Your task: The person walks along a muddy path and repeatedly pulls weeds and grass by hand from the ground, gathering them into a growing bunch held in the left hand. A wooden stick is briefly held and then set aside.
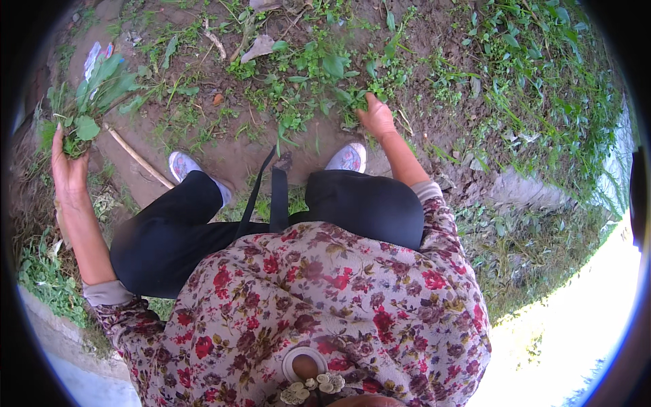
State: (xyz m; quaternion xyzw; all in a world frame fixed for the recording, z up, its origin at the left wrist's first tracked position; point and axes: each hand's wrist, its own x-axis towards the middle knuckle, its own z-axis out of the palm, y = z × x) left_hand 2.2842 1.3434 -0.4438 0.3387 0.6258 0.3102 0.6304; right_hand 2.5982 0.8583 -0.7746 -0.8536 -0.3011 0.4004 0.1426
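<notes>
At the left of the head view, my left hand point(71, 168) is closed around a bunch of uprooted leafy green plants point(86, 112), with leaves pointing up and right. My right hand point(376, 117) reaches to the ground right of centre, its fingers in low green plants point(351, 99) growing from damp soil. Leaves partly cover those fingertips, so what they grip is hard to see. Two patterned shoes, the left point(184, 165) and the right point(348, 157), stand on the bare soil between the hands.
A peeled wooden stick point(140, 157) lies beside the left shoe. Crumpled plastic litter point(91, 61) is behind the held bunch. A dry leaf point(258, 48) and a twig point(216, 40) lie at the top. Dark straps point(278, 198) hang between the knees. Dense weeds point(549, 91) grow at right.
</notes>
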